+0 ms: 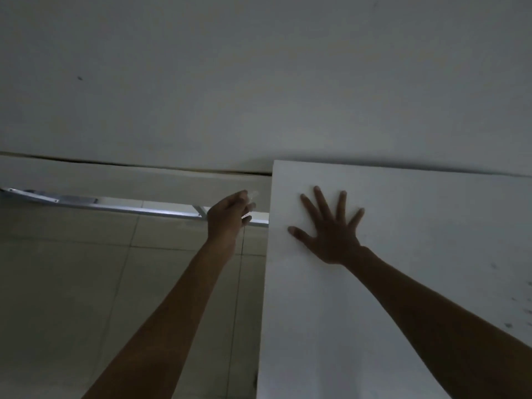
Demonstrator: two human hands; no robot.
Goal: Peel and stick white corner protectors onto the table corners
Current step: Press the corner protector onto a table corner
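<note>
Right hand (331,228) flat on table (403,283)

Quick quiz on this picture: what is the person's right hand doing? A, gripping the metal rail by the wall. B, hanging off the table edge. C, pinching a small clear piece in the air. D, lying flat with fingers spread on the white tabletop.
D: the right hand lies palm down with fingers spread on the white table, near its far corner, while the left hand holds a small pale piece beside the edge.

We see a white tabletop (403,283) whose far left corner meets the wall; a right hand (331,228) lies flat near that corner.
</note>
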